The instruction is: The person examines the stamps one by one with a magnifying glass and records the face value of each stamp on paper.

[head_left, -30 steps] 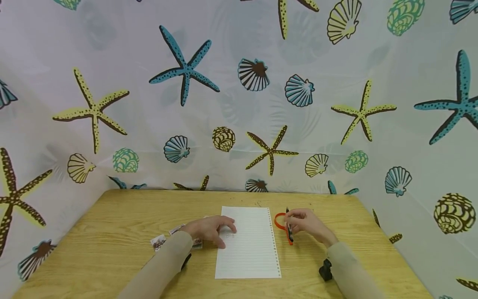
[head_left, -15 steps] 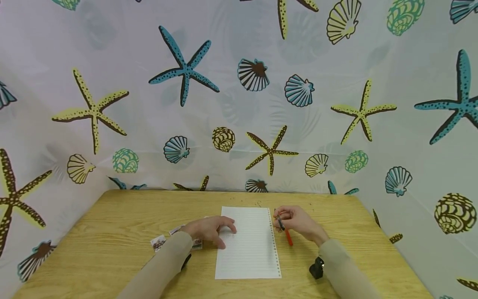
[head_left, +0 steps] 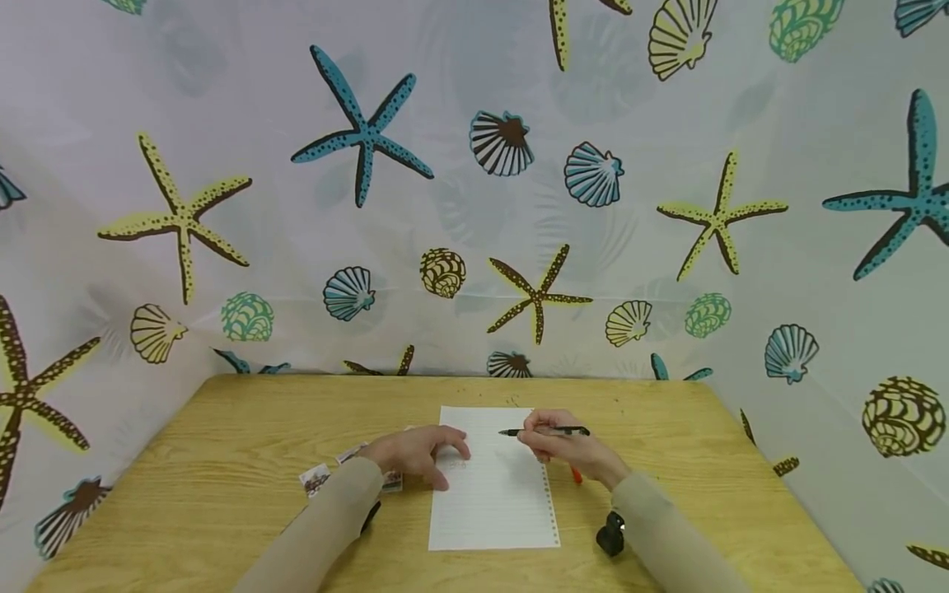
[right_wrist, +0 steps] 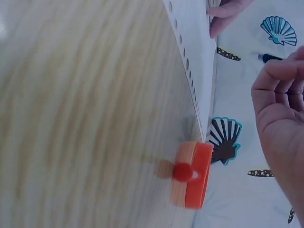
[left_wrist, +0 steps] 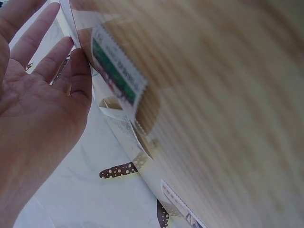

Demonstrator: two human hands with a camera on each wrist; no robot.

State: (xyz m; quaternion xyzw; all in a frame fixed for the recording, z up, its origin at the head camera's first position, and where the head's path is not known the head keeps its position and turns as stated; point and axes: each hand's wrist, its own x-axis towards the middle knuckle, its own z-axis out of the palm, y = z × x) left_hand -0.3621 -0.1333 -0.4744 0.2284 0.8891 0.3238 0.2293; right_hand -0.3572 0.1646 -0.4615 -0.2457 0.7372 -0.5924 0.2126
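A sheet of lined paper (head_left: pixel 493 511) with punched holes down its right side lies at the table's middle. My left hand (head_left: pixel 411 453) rests at its left edge, fingers spread and relaxed, near small faint marks on the page. Above the paper's upper right edge, my right hand (head_left: pixel 563 445) pinches a black pen (head_left: pixel 510 431) whose tip points left; in the right wrist view the pen (right_wrist: pixel 270 58) shows clear of the page. Beneath that hand lies an orange-red magnifying glass (right_wrist: pixel 197 175), mostly hidden in the head view except its handle (head_left: pixel 576 475).
Several postage stamps lie around the left forearm, among them one stamp (head_left: pixel 315 478) at far left and a green-pictured stamp (left_wrist: pixel 116 66) close to the left hand. A patterned shell-and-starfish curtain (head_left: pixel 445 198) encloses the wooden table (head_left: pixel 222 461) at the back and sides.
My right hand has moved left from beside the magnifying glass to over the paper's edge. The pen has turned from roughly upright to sideways, tip leftward. My left hand stays put.
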